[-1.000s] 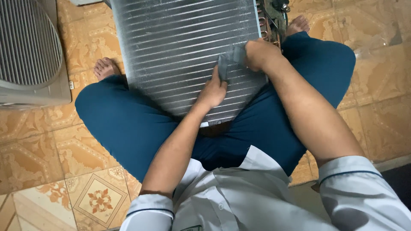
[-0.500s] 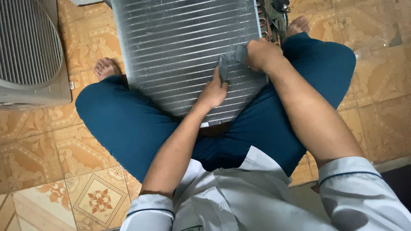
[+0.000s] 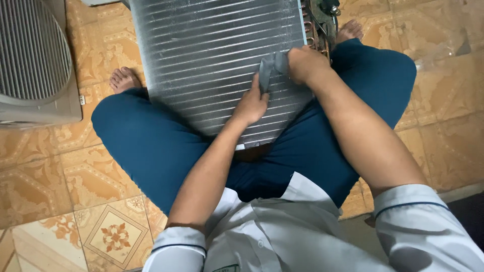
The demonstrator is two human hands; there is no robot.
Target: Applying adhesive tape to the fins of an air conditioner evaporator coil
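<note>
A silver finned coil panel [image 3: 212, 55] lies across my crossed legs in blue trousers. My right hand [image 3: 305, 64] is closed on a grey cloth [image 3: 269, 70] and presses it against the fins near the panel's right edge. My left hand [image 3: 250, 106] rests on the fins just below the cloth, its fingers touching the cloth's lower end. Copper tubes and a fitting [image 3: 320, 20] stick out at the panel's right side, just above my right hand.
A grey unit with a round fan grille [image 3: 33, 60] stands on the patterned tile floor [image 3: 60, 186] at the left. My bare feet show beside the panel, one at the left [image 3: 123, 79] and one at the upper right [image 3: 350, 30].
My right hand with the cloth has shifted slightly up the fins. My left hand has stayed in place below it.
</note>
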